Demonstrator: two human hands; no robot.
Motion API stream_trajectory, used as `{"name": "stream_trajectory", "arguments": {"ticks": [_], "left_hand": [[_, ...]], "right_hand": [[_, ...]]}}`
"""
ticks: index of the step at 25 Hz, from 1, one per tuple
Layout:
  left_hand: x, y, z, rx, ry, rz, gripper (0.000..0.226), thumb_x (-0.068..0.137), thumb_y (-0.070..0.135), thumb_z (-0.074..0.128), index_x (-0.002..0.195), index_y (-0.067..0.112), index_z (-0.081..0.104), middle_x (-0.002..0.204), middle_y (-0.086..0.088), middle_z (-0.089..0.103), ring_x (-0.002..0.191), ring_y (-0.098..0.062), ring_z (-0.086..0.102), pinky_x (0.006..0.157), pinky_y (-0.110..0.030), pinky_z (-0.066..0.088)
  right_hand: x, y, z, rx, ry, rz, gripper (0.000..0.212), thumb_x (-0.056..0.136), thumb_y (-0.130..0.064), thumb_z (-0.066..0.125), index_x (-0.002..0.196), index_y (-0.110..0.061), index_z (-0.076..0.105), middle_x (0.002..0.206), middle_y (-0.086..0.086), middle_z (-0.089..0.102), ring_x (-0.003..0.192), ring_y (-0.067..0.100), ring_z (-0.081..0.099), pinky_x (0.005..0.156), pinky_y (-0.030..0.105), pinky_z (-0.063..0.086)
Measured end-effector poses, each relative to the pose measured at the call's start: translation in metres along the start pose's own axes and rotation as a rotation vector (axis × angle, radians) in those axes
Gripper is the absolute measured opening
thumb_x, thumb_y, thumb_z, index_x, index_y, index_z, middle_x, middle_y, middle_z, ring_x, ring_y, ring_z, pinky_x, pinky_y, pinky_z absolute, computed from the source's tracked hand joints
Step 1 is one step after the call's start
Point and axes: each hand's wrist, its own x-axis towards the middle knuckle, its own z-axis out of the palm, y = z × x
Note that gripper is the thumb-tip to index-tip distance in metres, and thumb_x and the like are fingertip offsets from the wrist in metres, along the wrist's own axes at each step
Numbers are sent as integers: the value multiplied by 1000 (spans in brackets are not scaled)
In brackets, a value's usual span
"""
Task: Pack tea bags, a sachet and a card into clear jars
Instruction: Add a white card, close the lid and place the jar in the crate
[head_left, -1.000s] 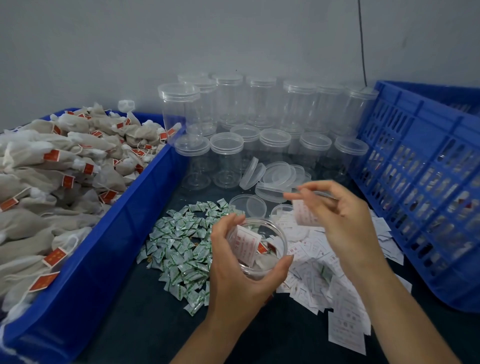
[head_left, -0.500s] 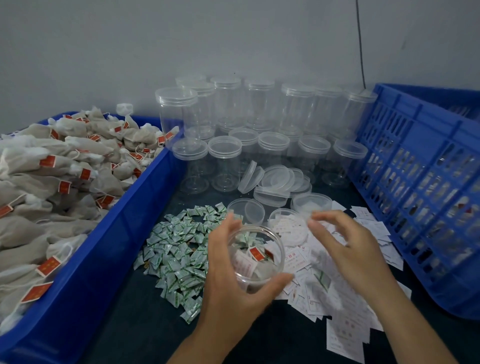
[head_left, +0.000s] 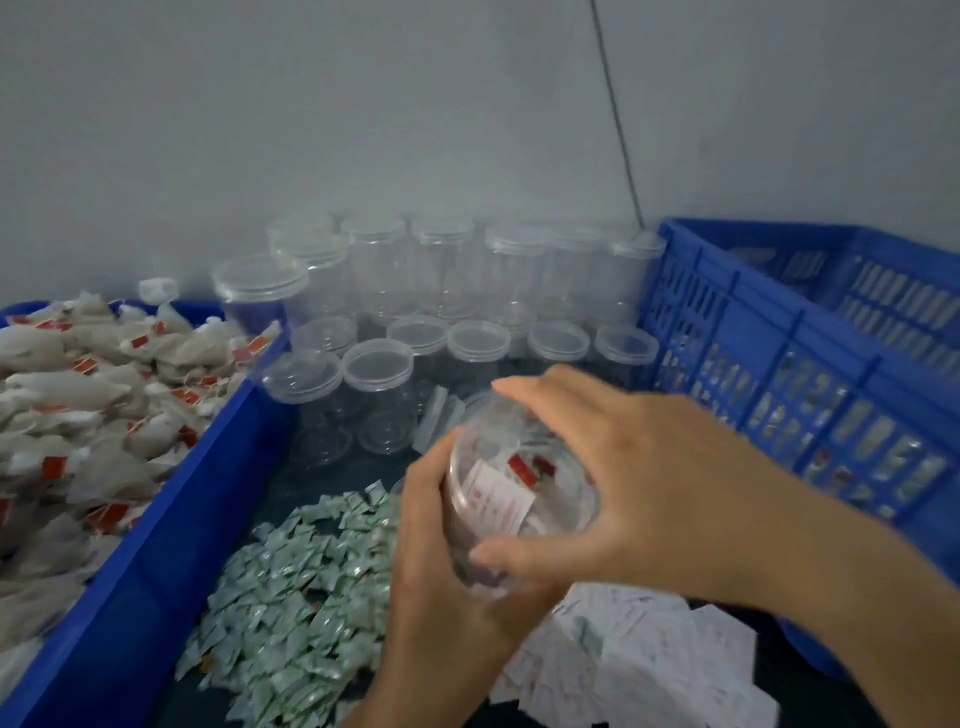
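Observation:
My left hand (head_left: 436, 587) grips a clear jar (head_left: 498, 499) from below, tilted with its mouth toward the back right. Inside the jar lie a white card with red print (head_left: 493, 491) and tea bags with red tags (head_left: 522, 467). My right hand (head_left: 649, 483) covers the jar's mouth, fingers over the top and thumb curled under the rim. Motion blur hides whether a lid sits beneath the palm. Green-and-white sachets (head_left: 301, 597) are heaped on the dark table to the jar's left. Loose white cards (head_left: 649, 654) lie under my right forearm.
A blue bin (head_left: 171, 545) on the left holds several tea bags (head_left: 78, 415). Several empty lidded clear jars (head_left: 379, 374) stand in rows at the back against the wall. Loose lids (head_left: 436, 421) lie behind the held jar. A slatted blue crate (head_left: 810, 364) holding packed jars stands on the right.
My right hand went from the loose lids to the jar's mouth and closed over it. My left hand raised the jar and tilted it. The camera shifted upward.

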Motion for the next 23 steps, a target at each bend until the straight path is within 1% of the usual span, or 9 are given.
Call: {"name": "stream_trajectory", "arguments": {"ticks": [2,5,7,9,13,15,18,20,23], "left_hand": [[36,23,27,-36,-127,13,87,63,9,88,134,23,41,119,8,61,104,-11,66,77,-20,56],[90,43,76,55,-322,31,79,76,23,81,141,23,36,122,15,58,111,0,58,87,-12,48],[118,47,105,171,-363,135,62,85,22,70,139,24,39,128,14,52,117,5,50,95,-10,41],[141,50,136,217,-404,196,38,92,16,60,128,25,50,122,16,54,110,12,49,89,-6,38],[168,41,193,247,-531,277,17,96,14,52,110,22,59,116,14,57,95,2,56,79,-8,44],[179,29,214,292,-577,293,12,98,19,51,107,23,58,114,12,58,87,2,56,70,-12,46],[199,-1,233,407,-600,270,20,98,30,50,117,23,56,121,13,54,105,5,50,88,-16,46],[207,-23,238,487,-621,220,34,99,38,44,127,21,50,131,11,48,126,-2,41,105,-23,36],[200,-45,246,736,-629,356,75,96,52,-4,140,12,41,153,-4,29,144,-13,16,117,-23,12]], "right_hand": [[1,26,-47,-31,43,82,82,61,-95,36,125,-46,46,98,-30,59,76,-7,59,66,17,50],[0,87,-108,35,151,265,78,57,-96,46,109,-40,60,74,-30,63,64,-19,54,58,9,39],[-2,141,-140,6,227,377,84,56,-96,49,112,-35,64,89,-20,67,66,-14,55,65,9,37],[-7,200,-163,-74,282,497,87,56,-93,54,120,-34,60,106,-14,63,78,-3,55,74,25,39],[-15,307,-164,-159,324,679,84,62,-55,87,130,-24,47,125,3,53,103,23,54,88,39,45],[-14,348,-146,-182,259,742,87,60,-39,92,130,-22,44,126,10,47,104,30,55,92,43,50],[-4,397,-118,-177,185,811,87,58,-30,93,129,-22,43,125,12,42,99,31,55,86,38,51],[5,423,-99,-158,149,844,85,61,-28,92,130,-21,43,127,13,40,102,34,57,85,36,50],[23,460,-71,-153,83,892,87,67,-30,90,137,-16,40,136,15,36,111,36,56,84,37,50]]}}
